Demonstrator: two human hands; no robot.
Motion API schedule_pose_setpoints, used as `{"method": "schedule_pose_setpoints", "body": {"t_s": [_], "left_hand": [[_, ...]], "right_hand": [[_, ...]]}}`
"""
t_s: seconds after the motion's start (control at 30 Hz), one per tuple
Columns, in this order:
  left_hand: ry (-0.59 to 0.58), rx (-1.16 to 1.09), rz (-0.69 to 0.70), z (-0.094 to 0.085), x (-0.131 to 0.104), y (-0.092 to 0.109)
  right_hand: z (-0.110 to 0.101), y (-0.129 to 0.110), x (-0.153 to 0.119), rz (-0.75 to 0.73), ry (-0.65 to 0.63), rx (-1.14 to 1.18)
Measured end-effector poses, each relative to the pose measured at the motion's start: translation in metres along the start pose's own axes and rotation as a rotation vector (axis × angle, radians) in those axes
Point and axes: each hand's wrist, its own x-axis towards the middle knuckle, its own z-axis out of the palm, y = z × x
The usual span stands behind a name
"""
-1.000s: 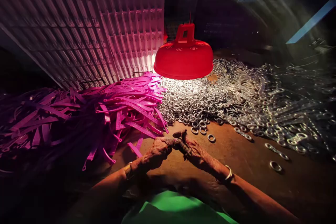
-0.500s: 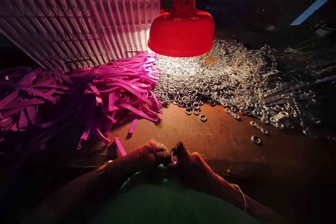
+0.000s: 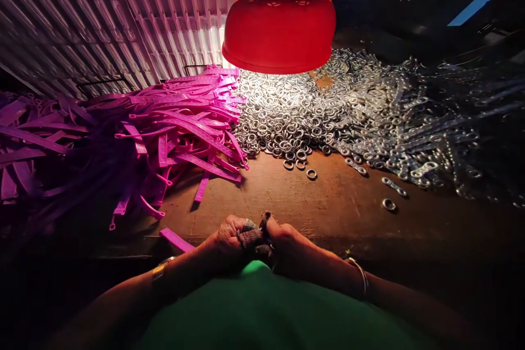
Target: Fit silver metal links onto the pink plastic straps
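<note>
At the table's front edge, close to my green-clothed body, my left hand [image 3: 238,238] and my right hand [image 3: 283,238] meet. Both are closed, with dark coverings on some fingertips. Whatever lies between them is too hidden to name. A single pink strap [image 3: 176,240] rests on the table beside my left forearm. Beyond my hands to the left is a heap of pink straps [image 3: 184,120] with small loops at their ends. Silver metal rings [image 3: 283,120] are piled in the middle under the light.
A red lamp [image 3: 279,33] hangs low over the rings. Metal link pieces [image 3: 410,136] are heaped on the right. A ribbed translucent panel [image 3: 176,16] stands behind the straps. A loose ring [image 3: 389,205] lies on the brown table [image 3: 328,202].
My hands have drawn closer together, and the small pink piece seen between them no longer shows. The view has shifted, so the lamp and piles sit slightly higher and further left.
</note>
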Motion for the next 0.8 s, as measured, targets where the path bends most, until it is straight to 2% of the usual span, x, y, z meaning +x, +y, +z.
{"method": "schedule_pose_setpoints", "body": {"t_s": [0.07,0.13,0.3,0.4,0.5,0.67,0.73,0.8], "left_hand": [[-0.011,0.038,0.026,-0.004,0.003,-0.002],[-0.027,0.050,0.050,-0.006,0.004,-0.002],[-0.043,0.008,0.057,-0.005,0.006,0.007],[-0.078,0.166,0.123,-0.011,0.018,0.008],[-0.059,0.502,0.304,-0.020,0.043,0.000],[0.175,1.207,0.580,-0.022,0.078,-0.032],[0.222,1.339,0.647,-0.020,0.083,-0.043],[0.223,1.320,0.706,-0.020,0.082,-0.045]], "right_hand": [[-0.005,-0.006,0.003,-0.020,-0.108,-0.090],[-0.010,-0.010,0.007,-0.029,-0.156,-0.156],[-0.020,-0.003,0.018,-0.107,-0.114,-0.288],[-0.025,0.013,0.023,-0.221,-0.099,-0.383],[-0.030,0.034,0.022,-0.248,-0.005,-0.501],[-0.044,0.069,0.011,-0.254,0.142,-0.812],[-0.061,0.084,0.002,-0.255,0.257,-0.910],[-0.085,0.100,-0.010,-0.201,0.427,-0.946]]}}
